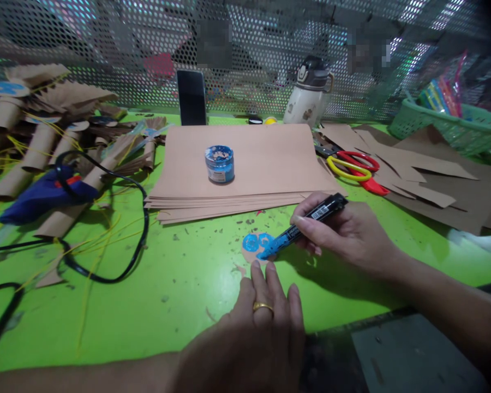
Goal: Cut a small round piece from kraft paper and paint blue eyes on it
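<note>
My right hand [339, 232] grips a black marker pen [317, 215], its lower end smeared with blue paint. That tip touches a small round piece of brown paper [249, 255] bearing blue painted swirls. My left hand [265, 311], with a gold ring, lies with fingers stretched out, fingertips at the near edge of the round piece. Beyond them, an open jar of blue paint [220, 165] stands on a stack of brown paper sheets [265, 158].
Rolled brown paper pieces [41, 142], a blue glue gun [49, 196] and its looping black cord [141, 245] crowd the left. Scissors [352, 166], paper offcuts [425, 174] and a green basket [454, 128] occupy the right. A phone [191, 98] and a bottle [305, 98] stand behind.
</note>
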A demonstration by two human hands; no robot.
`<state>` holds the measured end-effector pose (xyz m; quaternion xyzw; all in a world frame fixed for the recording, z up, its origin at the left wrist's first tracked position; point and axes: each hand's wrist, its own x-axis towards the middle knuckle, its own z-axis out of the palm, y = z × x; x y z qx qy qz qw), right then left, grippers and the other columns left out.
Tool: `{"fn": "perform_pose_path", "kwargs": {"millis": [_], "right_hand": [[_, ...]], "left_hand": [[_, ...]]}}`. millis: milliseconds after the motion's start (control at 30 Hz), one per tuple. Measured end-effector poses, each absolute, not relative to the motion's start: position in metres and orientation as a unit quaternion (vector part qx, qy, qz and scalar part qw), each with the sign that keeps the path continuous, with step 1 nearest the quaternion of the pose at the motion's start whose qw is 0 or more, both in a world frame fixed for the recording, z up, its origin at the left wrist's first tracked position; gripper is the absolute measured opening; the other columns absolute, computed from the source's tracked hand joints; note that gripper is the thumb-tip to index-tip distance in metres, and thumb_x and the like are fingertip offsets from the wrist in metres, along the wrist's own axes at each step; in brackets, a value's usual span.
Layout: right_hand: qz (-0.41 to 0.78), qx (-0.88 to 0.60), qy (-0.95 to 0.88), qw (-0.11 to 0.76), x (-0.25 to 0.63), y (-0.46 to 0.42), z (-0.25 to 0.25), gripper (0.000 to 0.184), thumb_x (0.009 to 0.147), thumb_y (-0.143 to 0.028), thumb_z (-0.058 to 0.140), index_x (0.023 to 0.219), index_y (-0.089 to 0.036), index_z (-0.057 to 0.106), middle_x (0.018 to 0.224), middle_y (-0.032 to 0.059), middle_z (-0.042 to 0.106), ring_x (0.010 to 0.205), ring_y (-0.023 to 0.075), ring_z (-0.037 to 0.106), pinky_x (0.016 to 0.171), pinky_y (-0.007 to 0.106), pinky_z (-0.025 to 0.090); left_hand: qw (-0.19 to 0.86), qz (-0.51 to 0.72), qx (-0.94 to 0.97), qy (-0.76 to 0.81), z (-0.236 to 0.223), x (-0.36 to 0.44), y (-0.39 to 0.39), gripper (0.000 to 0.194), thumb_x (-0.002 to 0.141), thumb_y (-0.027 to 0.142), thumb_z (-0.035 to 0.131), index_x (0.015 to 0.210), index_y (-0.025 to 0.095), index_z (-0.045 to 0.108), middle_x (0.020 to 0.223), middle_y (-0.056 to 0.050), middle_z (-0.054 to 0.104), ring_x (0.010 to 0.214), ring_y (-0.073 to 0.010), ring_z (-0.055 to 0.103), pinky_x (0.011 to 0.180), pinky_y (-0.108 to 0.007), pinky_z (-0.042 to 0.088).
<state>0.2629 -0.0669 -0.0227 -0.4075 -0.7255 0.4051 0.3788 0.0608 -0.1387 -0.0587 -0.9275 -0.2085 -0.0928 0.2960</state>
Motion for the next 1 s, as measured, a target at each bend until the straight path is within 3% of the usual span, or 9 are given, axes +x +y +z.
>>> {"fn": "perform_pose_path", "kwargs": {"millis": [1000], "right_hand": [[0.397,-0.436,-0.691,0.419,0.2637,-0.0640,-0.0211,0.013,0.089,-0.028,0.061,0.078,-0.022,0.059,0.055,-0.0044,0.058,0.044,0.0102,0.053,0.042,0.023,0.044]], "left_hand": [[0.314,-0.100,-0.921,-0.210,-0.0614,0.0610,-0.1376,0.039,0.093,0.017,0.036,0.121,0.002,0.058,0.113,-0.024,0.070,0.101,-0.0335,0.070,0.083,-0.046,0.053]]}}
